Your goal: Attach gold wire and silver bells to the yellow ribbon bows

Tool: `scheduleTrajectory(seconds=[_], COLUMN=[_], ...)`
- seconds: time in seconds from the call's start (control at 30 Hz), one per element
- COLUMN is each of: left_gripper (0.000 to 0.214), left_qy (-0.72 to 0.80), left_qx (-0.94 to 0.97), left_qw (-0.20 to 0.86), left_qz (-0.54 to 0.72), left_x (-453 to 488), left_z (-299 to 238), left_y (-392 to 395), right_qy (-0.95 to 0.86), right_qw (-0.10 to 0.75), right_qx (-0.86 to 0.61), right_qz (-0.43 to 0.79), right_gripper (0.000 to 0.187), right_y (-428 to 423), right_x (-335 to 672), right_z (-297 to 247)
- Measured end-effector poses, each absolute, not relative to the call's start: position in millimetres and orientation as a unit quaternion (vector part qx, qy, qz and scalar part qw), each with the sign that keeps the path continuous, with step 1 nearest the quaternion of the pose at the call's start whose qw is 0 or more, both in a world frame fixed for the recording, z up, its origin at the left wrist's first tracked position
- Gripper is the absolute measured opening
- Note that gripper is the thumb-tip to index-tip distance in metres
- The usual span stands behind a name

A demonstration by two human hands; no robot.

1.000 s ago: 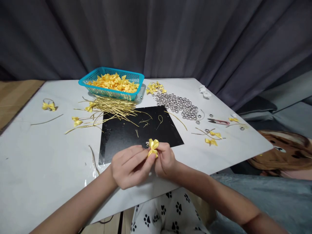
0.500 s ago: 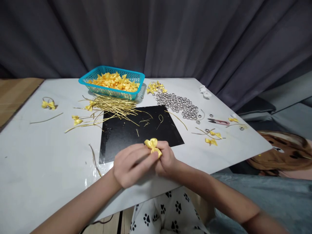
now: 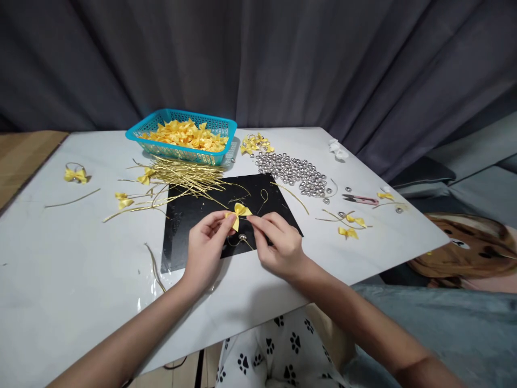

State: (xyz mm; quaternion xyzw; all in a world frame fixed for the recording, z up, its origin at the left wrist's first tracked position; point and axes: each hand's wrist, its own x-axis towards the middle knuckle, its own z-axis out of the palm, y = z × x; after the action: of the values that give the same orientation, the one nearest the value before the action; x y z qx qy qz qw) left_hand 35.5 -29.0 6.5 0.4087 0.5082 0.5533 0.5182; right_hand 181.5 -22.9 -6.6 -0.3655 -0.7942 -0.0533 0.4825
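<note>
My left hand (image 3: 207, 249) and my right hand (image 3: 278, 245) pinch a small yellow ribbon bow (image 3: 239, 213) between their fingertips, over the black mat (image 3: 194, 221). The left fingers grip the bow's left wing, the right fingertips touch its right wing. A small silver bell (image 3: 243, 236) on a thin gold wire hangs just below the bow, between the hands.
A teal basket (image 3: 218, 127) of yellow bows stands at the back, a pile of gold wires (image 3: 183, 173) before it. Silver bells (image 3: 294, 171) lie to the right, near small pink snips (image 3: 361, 200) and finished bows (image 3: 348, 231). More bows (image 3: 75, 174) lie at the left.
Both hands have moved away from the table's front edge onto the black mat and spread apart. The bow now lies flat between the fingertips, with the bell visible beneath it.
</note>
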Motion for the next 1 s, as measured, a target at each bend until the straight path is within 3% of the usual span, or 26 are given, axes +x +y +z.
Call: scheduleTrajectory(seconds=[1.0], left_gripper=[0.019], left_qy=[0.500], left_qx=[0.469], left_qw=[0.494], left_qz=[0.534], left_x=[39.2], left_z=[4.3], left_y=[-36.5], right_qy=[-0.804], right_qw=[0.463], right_qx=[-0.367], right_qz=[-0.057], right_gripper=[0.025], right_y=[-27.2], right_x=[183.2], right_z=[0.6])
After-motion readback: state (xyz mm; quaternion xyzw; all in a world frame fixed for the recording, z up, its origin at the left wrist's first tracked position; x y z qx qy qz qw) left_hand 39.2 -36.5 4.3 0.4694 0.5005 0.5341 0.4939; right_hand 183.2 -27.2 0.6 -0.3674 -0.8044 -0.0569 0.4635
